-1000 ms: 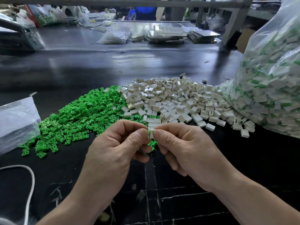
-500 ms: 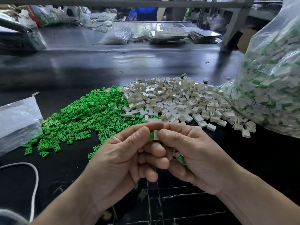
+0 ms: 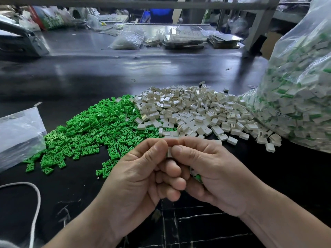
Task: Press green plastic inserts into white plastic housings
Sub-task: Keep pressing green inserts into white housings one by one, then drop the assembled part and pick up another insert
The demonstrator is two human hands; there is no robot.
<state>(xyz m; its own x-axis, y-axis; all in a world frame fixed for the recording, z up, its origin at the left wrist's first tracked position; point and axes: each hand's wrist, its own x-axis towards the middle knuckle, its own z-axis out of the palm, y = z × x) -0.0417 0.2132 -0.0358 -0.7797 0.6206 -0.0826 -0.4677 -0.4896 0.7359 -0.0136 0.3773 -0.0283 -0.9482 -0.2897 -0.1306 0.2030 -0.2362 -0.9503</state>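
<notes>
White housing (image 3: pixel 169 152): pinched between my two thumbs, held up over the black table (image 3: pixel 125 72), on the near side of both piles.
Left hand (image 3: pixel 139 178): thumb and forefinger pinch the white housing; my other fingers are curled in.
Right hand (image 3: pixel 215 174): pinches the same piece from the other side; a few spare pieces (image 3: pixel 197 177), green and white, sit tucked in my palm.
Green inserts (image 3: pixel 93 129): loose heap, left of centre.
White pile (image 3: pixel 197 111): touching the green heap's right side.
Big bag (image 3: pixel 300 86): clear, full of white-and-green parts, against the white pile.
Small bag (image 3: pixel 18 135): left edge, beside the green heap.
Cord (image 3: pixel 34 203): white, near left.
</notes>
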